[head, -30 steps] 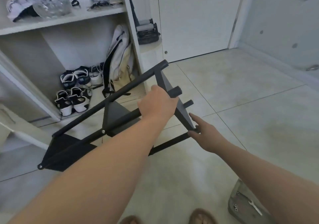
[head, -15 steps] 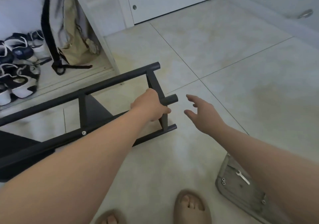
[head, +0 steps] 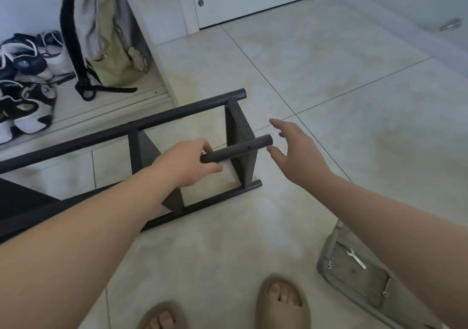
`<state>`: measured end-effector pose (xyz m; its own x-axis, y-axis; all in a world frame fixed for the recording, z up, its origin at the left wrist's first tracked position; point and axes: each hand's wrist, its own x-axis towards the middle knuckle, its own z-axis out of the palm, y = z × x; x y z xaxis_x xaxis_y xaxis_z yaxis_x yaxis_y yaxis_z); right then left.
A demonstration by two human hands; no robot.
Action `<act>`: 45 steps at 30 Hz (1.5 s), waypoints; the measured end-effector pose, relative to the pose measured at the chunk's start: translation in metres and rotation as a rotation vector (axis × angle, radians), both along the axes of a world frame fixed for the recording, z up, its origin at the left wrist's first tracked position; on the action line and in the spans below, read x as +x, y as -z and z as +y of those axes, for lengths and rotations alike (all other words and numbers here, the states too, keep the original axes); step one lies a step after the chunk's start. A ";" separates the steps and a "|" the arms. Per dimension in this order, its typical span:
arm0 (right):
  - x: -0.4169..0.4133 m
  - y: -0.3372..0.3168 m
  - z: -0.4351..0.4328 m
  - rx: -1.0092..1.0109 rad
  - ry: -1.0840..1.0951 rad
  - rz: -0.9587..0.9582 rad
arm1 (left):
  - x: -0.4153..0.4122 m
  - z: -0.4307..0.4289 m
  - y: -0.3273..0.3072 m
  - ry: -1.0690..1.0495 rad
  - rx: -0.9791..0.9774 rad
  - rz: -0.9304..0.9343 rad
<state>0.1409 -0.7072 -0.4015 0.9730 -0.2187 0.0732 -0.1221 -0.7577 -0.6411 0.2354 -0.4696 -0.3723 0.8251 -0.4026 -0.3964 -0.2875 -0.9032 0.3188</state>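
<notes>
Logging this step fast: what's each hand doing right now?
Left hand: closed around the middle tube of the black frame.
Right hand: open, fingers spread near that tube's end, holding nothing.

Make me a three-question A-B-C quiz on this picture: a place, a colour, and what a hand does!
1. Where is the wrench? A on the grey panel. B among shoes. C under a sandal.
2. What colour is the metal frame? A white. B red. C black.
3. The left hand is: A flat on the floor. B gripping the metal frame. C holding a shoe.
Answers: A, it lies on the panel; C, all bars are black; B, it curls round a tube.
</notes>
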 end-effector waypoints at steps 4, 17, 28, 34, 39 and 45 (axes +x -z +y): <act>0.009 -0.020 0.028 -0.084 -0.105 0.045 | -0.015 0.060 -0.005 0.058 0.137 -0.188; -0.002 -0.045 0.076 -0.190 -0.208 0.215 | -0.059 0.103 -0.018 0.113 0.149 -0.091; -0.032 -0.045 0.090 -0.300 -0.313 0.246 | -0.069 0.138 -0.022 0.134 0.123 -0.208; -0.081 -0.034 0.037 -0.344 -0.246 0.382 | -0.094 0.069 -0.029 0.432 -0.138 -0.553; -0.121 -0.006 -0.018 -0.379 -0.166 0.580 | -0.127 -0.016 0.004 0.510 -0.171 -0.185; -0.160 0.049 -0.089 -0.332 -0.033 0.824 | -0.163 -0.090 0.073 0.327 -0.138 0.350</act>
<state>-0.0187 -0.7962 -0.4504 0.7503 -0.2813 -0.5983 -0.4221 -0.9003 -0.1060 0.0724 -0.5598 -0.4453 0.4743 -0.6862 -0.5515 -0.4029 -0.7262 0.5570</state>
